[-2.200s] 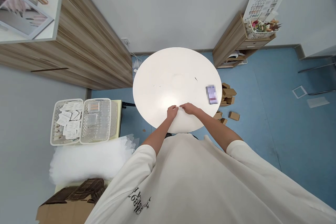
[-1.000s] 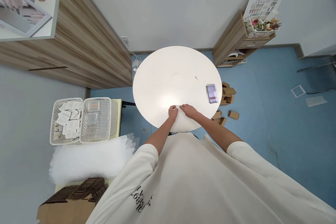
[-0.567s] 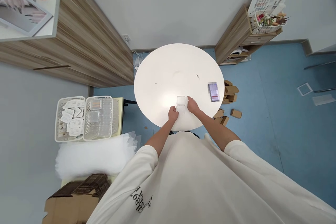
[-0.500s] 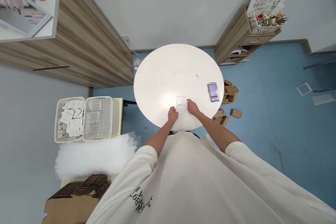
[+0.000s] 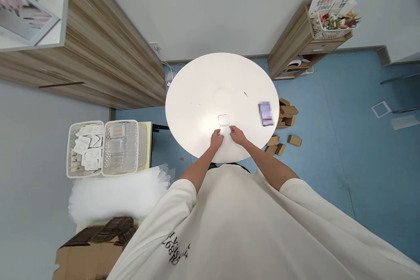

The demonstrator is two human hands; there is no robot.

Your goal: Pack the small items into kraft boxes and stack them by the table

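Since the last frame my right hand (image 5: 237,134) has come in to the near half of the clear case (image 5: 224,120). On my feed, its fingers (image 5: 232,129) and my left hand (image 5: 216,139) look half-curled at either edge; can't tell if they're gripping. Case lies open on the table (image 5: 197,78), purple pack (image 5: 266,113) well to its right.

i watch one camera, worn on the person's head. it looks forward and steeply downward, over the white shirt (image 5: 229,214) toward left hand (image 5: 216,139) and right hand (image 5: 238,134), not very near, and widely includes round table (image 5: 216,74), wall (image 5: 226,8) and floor (image 5: 328,148).
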